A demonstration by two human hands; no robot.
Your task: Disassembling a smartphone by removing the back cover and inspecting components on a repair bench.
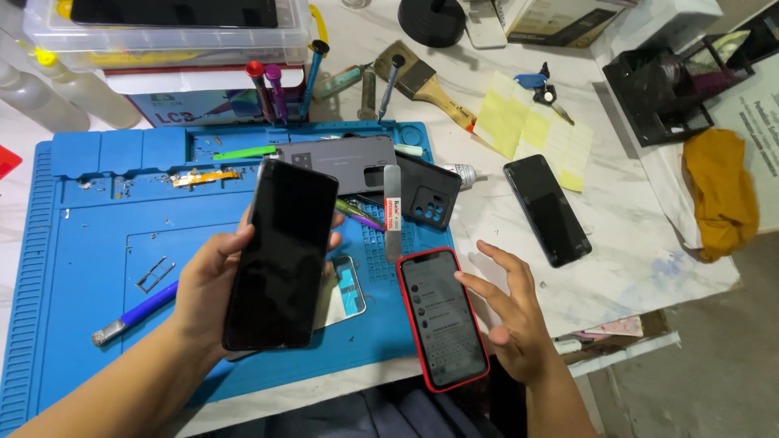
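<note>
The left hand [213, 292] gripped a large black phone [281, 253] by its edges, fingers wrapped round both sides, holding it tilted above the blue work mat [73, 243] with its dark screen facing up. The right hand [510, 312] was released, fingers spread, its fingertips just at the lit screen of a phone in a red case [442, 318] that lay flat on the front edge of the mat, partly over the table [633, 259].

Judging by the layout, the work looked mid-way: a grey back cover [337, 165] and a black phone case [428, 195] lay apart behind the held phone, a thin metal opening tool [393, 212] rested between them, and a small part with a blue face [347, 289] sat under the raised phone. Loose bits, a flat orange cable [203, 176] and a purple-handled tool [134, 312] were scattered on the mat, so reassembly appeared unfinished. A third dark phone [546, 209] lay well apart on the table, beside yellow sticky notes [527, 130].
</note>
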